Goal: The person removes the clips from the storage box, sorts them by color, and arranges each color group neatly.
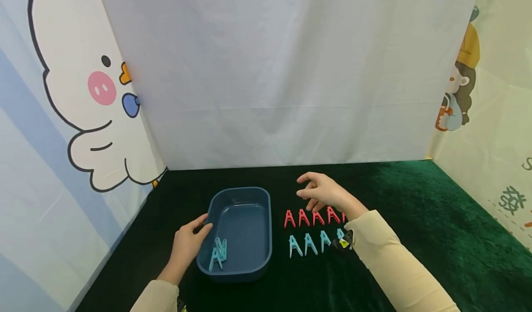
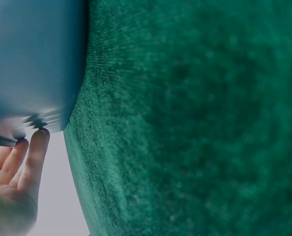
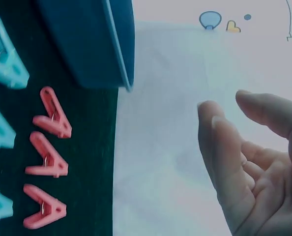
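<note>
A dark blue plastic basin (image 1: pixel 247 229) stands on the green cloth, with a couple of light blue clothespins (image 1: pixel 218 253) lying at its near left. At the basin's left side, my left hand (image 1: pixel 185 243) holds the rim, thumb over the edge; the left wrist view has its fingertips (image 2: pixel 41 132) against the outer wall. My right hand (image 1: pixel 326 192) hovers over the far side of a row of red clothespins (image 1: pixel 304 217), thumb and forefinger apart and nothing between them. Nearer, a row of light blue clothespins (image 1: pixel 310 244) partly disappears behind the right wrist.
Dark green velvety cloth (image 1: pixel 415 219) covers the table. A white curtain (image 1: pixel 282 72) hangs along the back. Printed sheets with cartoon figures close off the left (image 1: pixel 75 72) and right (image 1: pixel 494 118) sides.
</note>
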Demonstrator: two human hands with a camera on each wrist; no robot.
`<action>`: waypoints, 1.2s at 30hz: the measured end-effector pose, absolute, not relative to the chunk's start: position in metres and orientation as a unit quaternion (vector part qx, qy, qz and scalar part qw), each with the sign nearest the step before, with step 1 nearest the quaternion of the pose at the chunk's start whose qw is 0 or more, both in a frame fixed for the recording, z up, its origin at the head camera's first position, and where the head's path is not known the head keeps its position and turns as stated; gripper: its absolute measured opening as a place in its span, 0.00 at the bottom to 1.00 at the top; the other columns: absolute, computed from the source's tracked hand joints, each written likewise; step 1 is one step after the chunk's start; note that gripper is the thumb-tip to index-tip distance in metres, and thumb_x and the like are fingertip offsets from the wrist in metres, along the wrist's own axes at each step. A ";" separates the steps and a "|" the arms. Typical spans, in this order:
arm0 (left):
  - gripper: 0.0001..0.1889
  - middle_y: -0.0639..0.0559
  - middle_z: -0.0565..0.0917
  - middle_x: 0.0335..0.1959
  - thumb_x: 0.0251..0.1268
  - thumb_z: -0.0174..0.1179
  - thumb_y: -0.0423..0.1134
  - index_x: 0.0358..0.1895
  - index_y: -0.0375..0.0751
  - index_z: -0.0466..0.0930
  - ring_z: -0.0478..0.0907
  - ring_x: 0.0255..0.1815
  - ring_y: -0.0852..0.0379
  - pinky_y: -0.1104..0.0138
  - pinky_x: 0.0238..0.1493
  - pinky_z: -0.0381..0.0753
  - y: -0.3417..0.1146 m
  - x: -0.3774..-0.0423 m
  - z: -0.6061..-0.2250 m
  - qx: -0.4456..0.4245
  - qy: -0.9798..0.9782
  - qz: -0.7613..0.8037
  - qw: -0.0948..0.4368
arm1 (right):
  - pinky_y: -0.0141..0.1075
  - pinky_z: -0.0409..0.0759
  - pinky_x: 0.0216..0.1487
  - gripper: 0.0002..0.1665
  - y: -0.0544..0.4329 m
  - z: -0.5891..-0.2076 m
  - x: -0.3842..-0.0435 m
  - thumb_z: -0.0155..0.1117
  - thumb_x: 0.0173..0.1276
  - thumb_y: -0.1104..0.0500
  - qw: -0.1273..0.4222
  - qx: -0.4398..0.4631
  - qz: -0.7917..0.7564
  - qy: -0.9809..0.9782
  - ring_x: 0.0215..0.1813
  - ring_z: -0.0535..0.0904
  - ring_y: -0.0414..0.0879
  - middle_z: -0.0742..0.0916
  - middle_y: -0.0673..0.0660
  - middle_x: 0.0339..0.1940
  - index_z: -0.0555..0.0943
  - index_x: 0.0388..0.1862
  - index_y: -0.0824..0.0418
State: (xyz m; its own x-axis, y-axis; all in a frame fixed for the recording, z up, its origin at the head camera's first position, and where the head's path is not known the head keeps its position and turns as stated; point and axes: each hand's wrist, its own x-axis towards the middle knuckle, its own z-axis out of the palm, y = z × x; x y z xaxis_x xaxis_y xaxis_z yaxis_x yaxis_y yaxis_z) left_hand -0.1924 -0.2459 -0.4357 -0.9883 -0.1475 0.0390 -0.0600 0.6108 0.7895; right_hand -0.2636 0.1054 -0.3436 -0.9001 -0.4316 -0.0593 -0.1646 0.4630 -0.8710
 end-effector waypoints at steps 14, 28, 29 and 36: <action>0.25 0.35 0.67 0.63 0.68 0.51 0.47 0.65 0.40 0.66 0.62 0.62 0.37 0.48 0.55 0.67 -0.246 -0.192 -0.437 0.057 -0.896 -0.436 0.062 | 0.42 0.80 0.32 0.26 0.060 -0.338 -0.258 0.60 0.65 0.59 0.143 -0.218 -0.494 0.830 0.33 0.80 0.54 0.80 0.59 0.39 0.68 0.61 0.62; 0.25 0.35 0.67 0.62 0.68 0.52 0.46 0.65 0.41 0.67 0.64 0.61 0.38 0.47 0.54 0.67 -0.244 -0.193 -0.435 0.063 -0.897 -0.434 0.063 | 0.42 0.80 0.30 0.25 0.034 -0.350 -0.252 0.61 0.65 0.60 0.152 -0.226 -0.499 0.823 0.32 0.80 0.51 0.79 0.58 0.41 0.68 0.60 0.61; 0.25 0.35 0.67 0.62 0.68 0.52 0.46 0.65 0.41 0.67 0.63 0.62 0.37 0.47 0.55 0.67 -0.244 -0.193 -0.435 0.063 -0.897 -0.434 0.063 | 0.41 0.80 0.30 0.25 0.032 -0.350 -0.251 0.61 0.65 0.60 0.153 -0.228 -0.498 0.823 0.31 0.80 0.50 0.79 0.58 0.42 0.68 0.60 0.61; 0.24 0.35 0.67 0.62 0.68 0.52 0.46 0.65 0.41 0.67 0.63 0.62 0.37 0.47 0.54 0.67 -0.245 -0.193 -0.435 0.062 -0.897 -0.434 0.063 | 0.40 0.80 0.31 0.25 0.017 -0.357 -0.247 0.60 0.65 0.59 0.171 -0.246 -0.495 0.816 0.32 0.80 0.50 0.78 0.57 0.42 0.69 0.60 0.60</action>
State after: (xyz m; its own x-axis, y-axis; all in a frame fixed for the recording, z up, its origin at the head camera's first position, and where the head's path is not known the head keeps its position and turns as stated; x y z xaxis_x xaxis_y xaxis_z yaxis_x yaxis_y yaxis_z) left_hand -0.1927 -0.2447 -0.4355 -0.9844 -0.1654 0.0599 -0.0557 0.6158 0.7859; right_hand -0.2466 0.0171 -0.3565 -0.8202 -0.5709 -0.0359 -0.2320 0.3894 -0.8914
